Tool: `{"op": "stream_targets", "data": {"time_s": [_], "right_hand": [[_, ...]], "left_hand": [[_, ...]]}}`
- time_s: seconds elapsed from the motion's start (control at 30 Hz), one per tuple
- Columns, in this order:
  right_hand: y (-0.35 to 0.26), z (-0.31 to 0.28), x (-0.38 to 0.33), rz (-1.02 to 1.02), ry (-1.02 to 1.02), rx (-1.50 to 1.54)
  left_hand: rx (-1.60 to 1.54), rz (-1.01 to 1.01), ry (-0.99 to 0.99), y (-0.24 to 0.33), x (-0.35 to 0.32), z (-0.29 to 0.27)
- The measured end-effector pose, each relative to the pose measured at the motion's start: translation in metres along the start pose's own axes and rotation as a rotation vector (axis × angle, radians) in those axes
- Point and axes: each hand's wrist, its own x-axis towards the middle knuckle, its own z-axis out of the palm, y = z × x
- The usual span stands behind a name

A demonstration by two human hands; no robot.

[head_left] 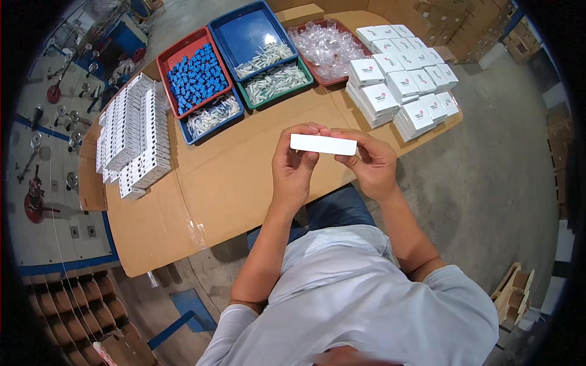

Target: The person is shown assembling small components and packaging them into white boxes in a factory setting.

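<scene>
Fingers (360, 135) of the left hand (292, 171) and right hand (375, 168) grip a slim white box (323, 144) between them (thumbs (309, 160) on the near side), above a cardboard-topped table (232, 183). Farther left sits a red tray (186, 46) of blue pieces (196, 80); far right, stacked white cartons (421, 82), with concrete floor (506, 165) beyond.

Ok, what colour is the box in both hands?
The box shows white, best in the head view.
</scene>
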Motion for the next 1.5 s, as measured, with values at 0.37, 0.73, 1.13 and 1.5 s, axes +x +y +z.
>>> {"op": "stream_targets", "data": {"time_s": [0.37, 0.73, 1.13, 1.5], "right_hand": [[0.01, -0.008, -0.001, -0.051, 0.007, -0.057], [0.025, 0.02, -0.026, -0.2, 0.202, -0.147], [0.04, 0.035, -0.034, -0.223, 0.175, -0.087], [0.032, 0.026, -0.021, -0.156, 0.015, -0.328]], "left_hand": [[0.13, -0.009, -0.033, 0.007, -0.001, 0.003], [-0.052, 0.04, 0.119, 0.002, -0.013, 0.03], [0.136, 0.149, 0.06, 0.004, -0.011, 0.024], [0.069, -0.28, 0.15, 0.013, 0.004, 0.009]]}}
